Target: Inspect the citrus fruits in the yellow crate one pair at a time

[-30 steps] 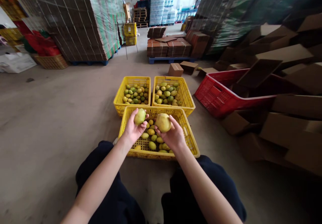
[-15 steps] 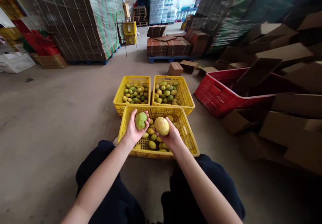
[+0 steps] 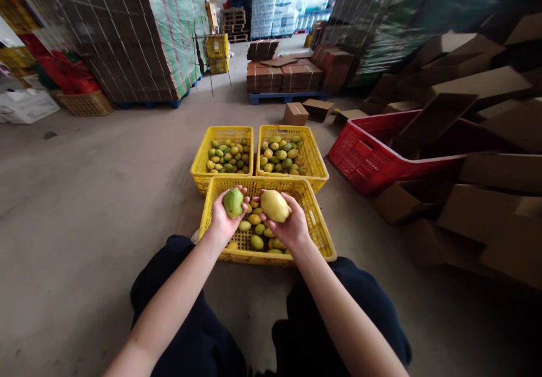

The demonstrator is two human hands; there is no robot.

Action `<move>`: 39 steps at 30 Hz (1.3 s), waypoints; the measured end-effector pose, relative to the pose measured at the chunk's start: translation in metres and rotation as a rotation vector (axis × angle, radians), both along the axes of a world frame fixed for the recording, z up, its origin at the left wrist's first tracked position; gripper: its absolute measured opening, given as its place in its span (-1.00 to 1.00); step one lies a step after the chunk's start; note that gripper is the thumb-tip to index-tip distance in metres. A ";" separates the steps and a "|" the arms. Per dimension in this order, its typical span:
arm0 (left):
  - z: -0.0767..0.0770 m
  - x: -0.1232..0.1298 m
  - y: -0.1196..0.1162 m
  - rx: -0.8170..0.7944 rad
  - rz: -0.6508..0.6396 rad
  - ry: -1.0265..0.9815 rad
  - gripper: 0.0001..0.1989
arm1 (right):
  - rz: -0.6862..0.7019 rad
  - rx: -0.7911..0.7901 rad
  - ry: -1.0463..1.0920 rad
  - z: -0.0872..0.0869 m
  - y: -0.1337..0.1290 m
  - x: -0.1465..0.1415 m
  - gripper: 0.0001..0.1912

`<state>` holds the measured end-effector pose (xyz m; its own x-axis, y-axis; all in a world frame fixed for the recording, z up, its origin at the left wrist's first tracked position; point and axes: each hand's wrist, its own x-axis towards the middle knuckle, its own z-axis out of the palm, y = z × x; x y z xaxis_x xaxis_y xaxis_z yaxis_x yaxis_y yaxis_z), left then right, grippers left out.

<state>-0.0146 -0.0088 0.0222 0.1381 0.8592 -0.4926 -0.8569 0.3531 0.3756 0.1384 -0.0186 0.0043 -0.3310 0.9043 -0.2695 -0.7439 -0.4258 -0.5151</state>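
Note:
My left hand (image 3: 221, 222) is closed around a green lemon (image 3: 233, 203), its fingers curled behind the fruit. In my right hand (image 3: 295, 226) lies a larger pale yellow lemon (image 3: 275, 206), gripped from below and from the right side. Both hands are above the front yellow crate (image 3: 315, 219), apart from each other. Loose yellow and greenish lemons (image 3: 257, 242) lie on that crate's slotted floor; my hands and forearms hide some of them.
Behind the front crate stand a left yellow crate (image 3: 200, 165) and a right yellow crate (image 3: 315, 159), both holding many lemons. A red crate (image 3: 359, 157) sits to the right amid piled cardboard boxes (image 3: 478, 213). Farther back is a blue pallet (image 3: 279, 97) with flattened cartons.
Both lemons have been turned in my hands, so other sides now face up. My left hand has shifted slightly left, with the fingers closer around the green lemon.

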 end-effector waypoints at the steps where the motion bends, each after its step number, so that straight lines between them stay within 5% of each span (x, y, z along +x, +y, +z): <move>1: 0.001 -0.002 0.000 0.020 0.009 -0.002 -0.75 | -0.010 0.035 0.039 -0.001 0.001 0.001 -0.63; 8: 0.001 0.003 0.008 0.126 0.051 -0.247 -0.71 | -0.203 0.023 0.207 -0.004 0.003 -0.005 -0.78; 18: -0.015 0.032 0.015 0.062 0.100 -0.211 -0.72 | -0.389 -0.141 0.351 -0.007 0.021 -0.022 -0.87; 31: -0.020 0.030 0.019 0.111 0.096 -0.214 -0.72 | -0.393 -0.116 0.329 -0.012 0.024 -0.029 -0.83; 36: -0.035 0.030 0.022 0.059 0.046 -0.216 -0.73 | -0.455 -0.162 0.286 -0.011 0.024 -0.015 -0.77; 39: -0.054 0.033 0.018 0.021 -0.129 -0.088 -0.79 | -0.545 -0.172 0.273 -0.006 0.022 0.004 -0.73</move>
<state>0.0181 0.0097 -0.0316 0.2893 0.8416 -0.4561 -0.8349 0.4549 0.3098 0.1423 0.0031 -0.0020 0.0876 0.9136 -0.3971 -0.9721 -0.0087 -0.2344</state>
